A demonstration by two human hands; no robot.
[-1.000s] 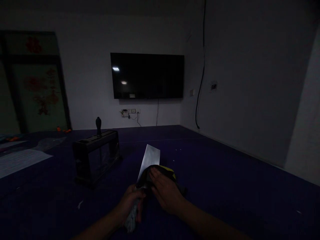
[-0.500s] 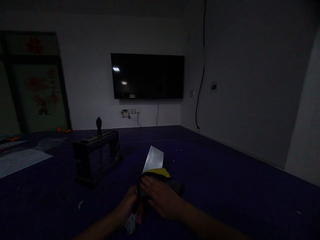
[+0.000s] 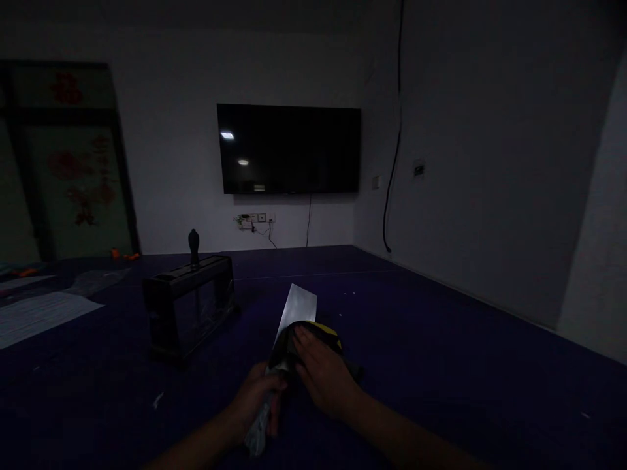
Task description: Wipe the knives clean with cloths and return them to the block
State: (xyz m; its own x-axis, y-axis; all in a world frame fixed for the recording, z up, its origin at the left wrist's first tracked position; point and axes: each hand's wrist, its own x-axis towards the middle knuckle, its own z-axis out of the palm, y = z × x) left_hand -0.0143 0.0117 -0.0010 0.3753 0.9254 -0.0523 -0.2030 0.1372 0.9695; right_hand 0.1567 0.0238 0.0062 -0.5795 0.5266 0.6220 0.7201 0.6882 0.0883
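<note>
In the middle of the head view, my left hand (image 3: 257, 398) is closed around the handle of a broad-bladed knife (image 3: 300, 305). Crinkled clear plastic (image 3: 257, 434) seems to cover that handle. The wide, pale metal blade points up and away from me. A dark grey and yellow cloth (image 3: 284, 344) lies folded over the lower part of the blade. My right hand (image 3: 326, 378) grips this cloth, its fingers pressed together on top. What lies under the cloth is hidden.
To the left on the purple-blue surface (image 3: 431, 365) stands a black holder (image 3: 189, 269) with see-through sides and a black handle (image 3: 194, 245) sticking up. White paper (image 3: 44, 315) and clear plastic lie at the far left. Small white scraps are scattered about.
My right hand and the cloth have slid slightly up the blade, baring more of the knife near my left hand. Less yellow shows. The blade tip has shifted slightly left.
</note>
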